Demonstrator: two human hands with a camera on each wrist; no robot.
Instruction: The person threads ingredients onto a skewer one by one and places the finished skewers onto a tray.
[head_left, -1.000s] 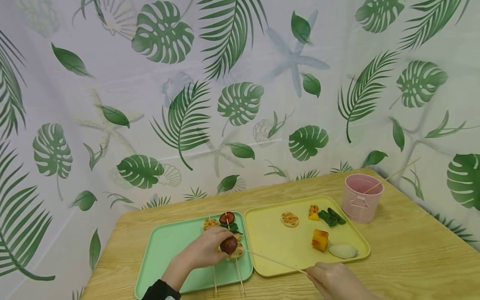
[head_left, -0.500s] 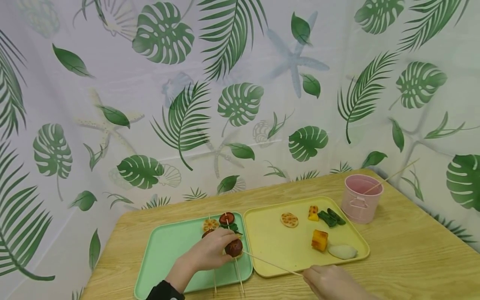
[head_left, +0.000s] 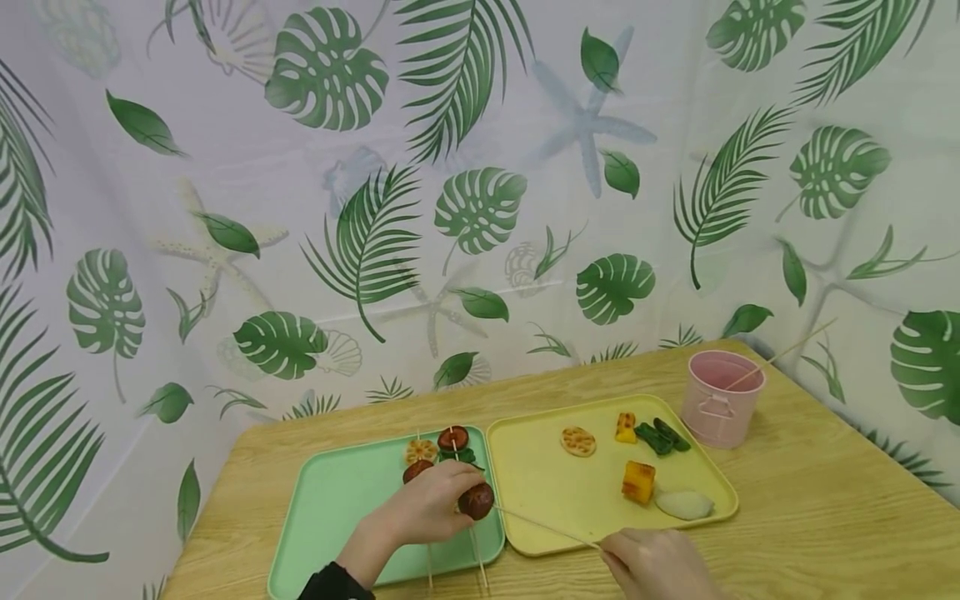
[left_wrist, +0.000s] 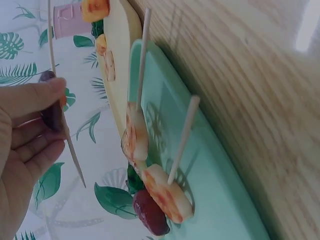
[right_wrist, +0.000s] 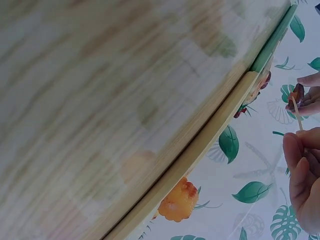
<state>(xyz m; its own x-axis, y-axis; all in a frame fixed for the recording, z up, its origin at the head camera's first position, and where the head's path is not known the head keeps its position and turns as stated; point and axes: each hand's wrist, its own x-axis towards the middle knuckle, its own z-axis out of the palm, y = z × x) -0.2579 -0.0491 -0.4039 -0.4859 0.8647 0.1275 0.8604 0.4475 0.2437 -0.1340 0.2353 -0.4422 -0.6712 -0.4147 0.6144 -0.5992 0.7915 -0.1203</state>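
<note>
Above the green tray (head_left: 337, 517), my left hand (head_left: 431, 505) pinches a dark brown mushroom cap (head_left: 476, 502) between thumb and fingers. A thin wooden skewer (head_left: 547, 527) runs through the mushroom; in the left wrist view its pointed tip (left_wrist: 76, 164) sticks out beyond the cap. My right hand (head_left: 663, 563) grips the skewer's other end, in front of the yellow tray. Beneath my left hand lie two loaded skewers, with lotus root slices (left_wrist: 167, 195), mushroom pieces (head_left: 453, 437) and greens, partly hidden by the hand.
On the yellow tray (head_left: 540, 467) lie a lotus root slice (head_left: 578, 442), corn pieces (head_left: 638, 482), dark green leaves (head_left: 658, 437) and a pale oval piece (head_left: 684, 504). A pink bucket (head_left: 722, 408) with one skewer stands at the back right. A leaf-print cloth hangs behind the table.
My left hand has slid the mushroom a little to the right and down, toward my right hand, along the skewer. My right hand has shifted slightly left.
</note>
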